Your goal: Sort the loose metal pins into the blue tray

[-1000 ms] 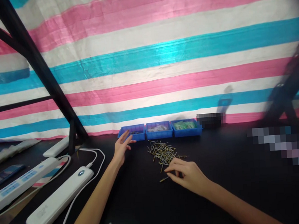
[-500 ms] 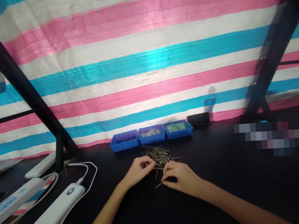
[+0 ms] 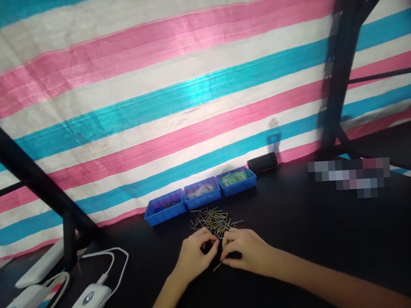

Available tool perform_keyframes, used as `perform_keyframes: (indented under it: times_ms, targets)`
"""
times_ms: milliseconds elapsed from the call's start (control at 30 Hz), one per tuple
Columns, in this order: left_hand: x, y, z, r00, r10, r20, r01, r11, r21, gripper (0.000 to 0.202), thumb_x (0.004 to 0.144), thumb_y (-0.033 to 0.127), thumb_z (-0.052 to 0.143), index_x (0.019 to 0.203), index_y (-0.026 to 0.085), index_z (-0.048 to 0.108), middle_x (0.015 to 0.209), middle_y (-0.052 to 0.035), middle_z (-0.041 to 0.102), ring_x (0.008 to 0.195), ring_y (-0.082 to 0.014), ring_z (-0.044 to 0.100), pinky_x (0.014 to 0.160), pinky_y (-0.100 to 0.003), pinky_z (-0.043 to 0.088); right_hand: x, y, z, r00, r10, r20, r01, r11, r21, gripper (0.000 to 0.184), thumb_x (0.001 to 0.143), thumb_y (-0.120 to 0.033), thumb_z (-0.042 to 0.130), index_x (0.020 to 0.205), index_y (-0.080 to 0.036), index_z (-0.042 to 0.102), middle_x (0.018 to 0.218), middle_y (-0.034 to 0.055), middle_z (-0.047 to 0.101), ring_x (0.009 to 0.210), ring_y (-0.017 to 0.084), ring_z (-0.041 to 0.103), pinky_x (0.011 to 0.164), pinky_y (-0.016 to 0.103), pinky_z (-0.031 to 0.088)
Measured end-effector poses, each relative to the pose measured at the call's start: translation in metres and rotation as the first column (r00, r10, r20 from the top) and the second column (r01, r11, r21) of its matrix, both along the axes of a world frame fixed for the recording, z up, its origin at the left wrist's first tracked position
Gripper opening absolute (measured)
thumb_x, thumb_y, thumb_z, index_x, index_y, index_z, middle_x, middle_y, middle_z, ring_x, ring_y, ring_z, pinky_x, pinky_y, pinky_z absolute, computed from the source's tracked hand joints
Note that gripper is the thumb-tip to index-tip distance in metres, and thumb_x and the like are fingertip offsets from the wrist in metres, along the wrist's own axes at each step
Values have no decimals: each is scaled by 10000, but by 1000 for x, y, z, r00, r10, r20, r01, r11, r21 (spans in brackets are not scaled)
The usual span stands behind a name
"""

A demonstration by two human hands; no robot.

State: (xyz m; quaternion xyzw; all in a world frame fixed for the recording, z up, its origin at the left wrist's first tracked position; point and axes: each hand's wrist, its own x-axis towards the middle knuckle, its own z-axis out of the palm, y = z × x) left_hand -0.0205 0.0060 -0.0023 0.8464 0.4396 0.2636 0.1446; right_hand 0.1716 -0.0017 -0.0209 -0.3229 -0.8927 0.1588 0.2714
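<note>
The left hand and the right hand rest on the black surface, just on the near side of the pile of pins. Their curled fingertips almost meet at the pile's near edge. Both hands are half closed in a pinching pose, but it cannot be told whether either grips a pin.

One loose pin lies on the surface under the right hand's thumb, nearer the person than the pile. Its long axis slants from near-left to far-right. The pins in the pile are too many to count and cross in every direction.

Beyond the pile, three blue trays stand edge to edge in a row that climbs to the right. One black device lies just past the row's right end, against the striped tarp.

Right of the pile the surface is open and bare. Left of the pile it stays clear as far as a black frame post. At least three white power strips with cables lie there.
</note>
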Motion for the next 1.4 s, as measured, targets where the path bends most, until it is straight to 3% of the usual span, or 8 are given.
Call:
perform_keyframes:
  times_ms: [233, 433, 567, 767, 933, 1167, 1400]
  targets:
    - [0, -2, 4, 998, -58, -22, 59, 997, 40, 307, 843, 284, 437, 636, 180, 638, 715, -33, 589, 606, -112, 519, 529, -195, 372, -2, -1, 0, 999, -38, -9, 37, 999, -20, 86, 740, -213, 630, 811, -248, 662, 836, -21, 618, 797, 141, 543, 679, 221, 380]
    - [-1, -3, 4, 996, -48, -77, 60, 984, 167, 294, 828, 294, 448, 609, 182, 608, 672, -24, 543, 581, -105, 501, 539, -191, 390, -3, -1, 1, 996, -74, -43, 73, 997, -11, 85, 804, -250, 573, 842, -205, 634, 842, -6, 605, 748, 125, 549, 649, 206, 387]
    - [-3, 0, 3, 999, -31, -29, 37, 972, 232, 231, 823, 279, 463, 669, 189, 610, 673, -21, 531, 599, -116, 507, 567, -200, 403, -2, 0, 8, 977, -162, -142, 158, 987, -42, 125, 858, -284, 516, 898, -203, 601, 835, -16, 585, 608, 87, 501, 587, 196, 368]
    - [-3, 0, 2, 997, -68, 30, 57, 961, 272, 116, 820, 235, 502, 775, 189, 598, 738, -31, 562, 652, -127, 545, 617, -207, 418, 1, 3, 10, 922, -238, -306, 222, 971, -87, 101, 855, -275, 528, 863, -198, 593, 805, -32, 563, 570, 67, 465, 559, 191, 348]
    - [1, -5, -1, 988, -150, -40, 155, 944, 290, 107, 836, 207, 489, 833, 184, 593, 764, -44, 572, 675, -130, 560, 623, -208, 430, -1, 3, 8, 878, -220, -426, 149, 970, -194, 81, 798, -267, 606, 789, -186, 612, 770, -28, 555, 573, 69, 464, 531, 182, 357]
    - [8, -11, -5, 960, -245, -133, 276, 901, 334, 157, 847, 225, 465, 775, 168, 592, 770, -49, 587, 641, -121, 561, 545, -191, 441, -8, -4, 2, 840, -92, -534, -68, 960, -273, 72, 707, -237, 696, 724, -172, 668, 751, -16, 536, 570, 65, 454, 521, 175, 376]
    - [11, -13, -5, 980, -199, -14, 192, 925, 327, 134, 836, 173, 473, 899, 169, 591, 876, -61, 581, 688, -113, 572, 606, -198, 466, -10, -3, -1, 747, -218, -628, -64, 917, -394, 77, 672, -219, 719, 699, -163, 673, 704, -15, 545, 512, 56, 454, 455, 175, 345]
